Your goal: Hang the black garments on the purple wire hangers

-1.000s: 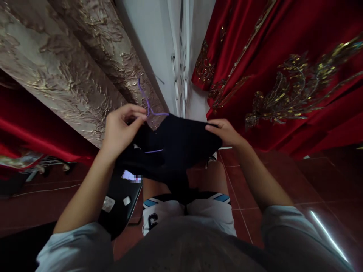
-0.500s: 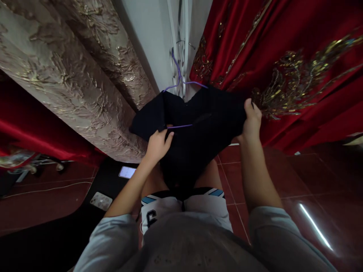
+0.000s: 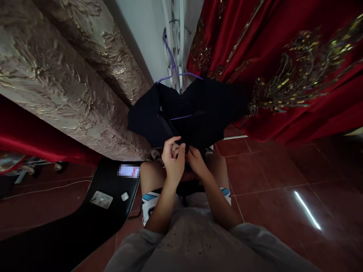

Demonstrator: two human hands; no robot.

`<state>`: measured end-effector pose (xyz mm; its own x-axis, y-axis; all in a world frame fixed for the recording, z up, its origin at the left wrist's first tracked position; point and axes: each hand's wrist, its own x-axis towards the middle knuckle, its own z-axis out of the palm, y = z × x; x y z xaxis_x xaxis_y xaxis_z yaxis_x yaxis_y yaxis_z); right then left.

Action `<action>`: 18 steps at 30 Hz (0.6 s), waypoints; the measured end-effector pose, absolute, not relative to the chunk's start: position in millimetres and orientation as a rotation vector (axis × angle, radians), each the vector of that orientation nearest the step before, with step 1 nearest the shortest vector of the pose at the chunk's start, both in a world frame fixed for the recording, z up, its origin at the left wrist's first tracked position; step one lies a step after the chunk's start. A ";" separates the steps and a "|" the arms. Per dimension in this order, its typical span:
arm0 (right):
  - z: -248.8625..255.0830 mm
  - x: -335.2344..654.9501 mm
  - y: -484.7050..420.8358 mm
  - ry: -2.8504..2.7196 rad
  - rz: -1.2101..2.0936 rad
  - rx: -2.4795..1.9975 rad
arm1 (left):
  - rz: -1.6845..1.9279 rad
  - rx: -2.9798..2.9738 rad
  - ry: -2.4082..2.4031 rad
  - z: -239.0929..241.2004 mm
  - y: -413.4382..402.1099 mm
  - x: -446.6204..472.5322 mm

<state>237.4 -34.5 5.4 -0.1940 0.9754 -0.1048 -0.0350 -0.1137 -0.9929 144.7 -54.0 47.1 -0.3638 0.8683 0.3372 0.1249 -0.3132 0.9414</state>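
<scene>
A dark navy garment (image 3: 198,113) hangs on a thin purple wire hanger (image 3: 170,56) in front of me, its hook up near a white frame. My left hand (image 3: 172,160) and my right hand (image 3: 195,160) meet at the garment's lower middle edge. Both hands have their fingers pinched closed on the dark fabric there. The fingertips are partly hidden in the cloth.
A gold embossed curtain (image 3: 65,83) hangs at the left and a red drape with gold sequins (image 3: 283,68) at the right. A white wall and frame (image 3: 147,34) lie between. A black seat (image 3: 93,211) with a phone and small items sits on the red tiled floor (image 3: 269,177).
The garment on the hanger has risen slightly. Both hands left its sides and came together at its lower middle edge.
</scene>
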 end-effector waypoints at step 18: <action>18.3 243.4 -34.7 -1.177 1.552 -1.193 | 1.718 1.404 1.475 3.6 -58.3 130.8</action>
<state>243.4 -34.7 18.3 -0.2034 0.9589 -0.1978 -0.0682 -0.2154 -0.9741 130.8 -58.3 3.6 -0.3642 0.8470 0.3873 0.2544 -0.3095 0.9162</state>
